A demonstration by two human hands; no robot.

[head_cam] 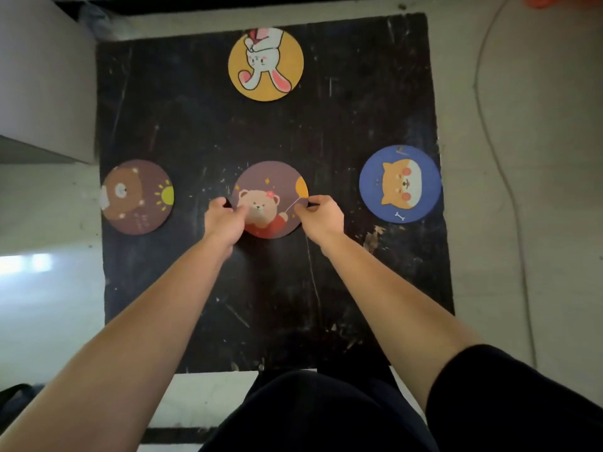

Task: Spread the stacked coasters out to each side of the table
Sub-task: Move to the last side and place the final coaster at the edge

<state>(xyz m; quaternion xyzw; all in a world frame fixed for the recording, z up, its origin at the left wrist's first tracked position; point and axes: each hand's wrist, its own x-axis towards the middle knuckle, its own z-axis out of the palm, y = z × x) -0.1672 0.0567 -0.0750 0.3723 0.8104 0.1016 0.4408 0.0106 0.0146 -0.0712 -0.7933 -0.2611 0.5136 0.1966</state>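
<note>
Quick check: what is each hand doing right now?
Left hand: closed, pinching the left edge of the round purple bear-with-balloon coaster.
Right hand: closed, pinching that coaster's right edge.

No words, brand names or numbers can be read anywhere. The four coasters carry only cartoon pictures. On the brown coaster at 9 o'clock on the bench there are some small pale marks under the bear picture, which may be writing, but they are too small and blurred to read. The yellow coaster at 12 o'clock, the blue coaster at 3 o'clock and the middle coaster show no letters.
</note>
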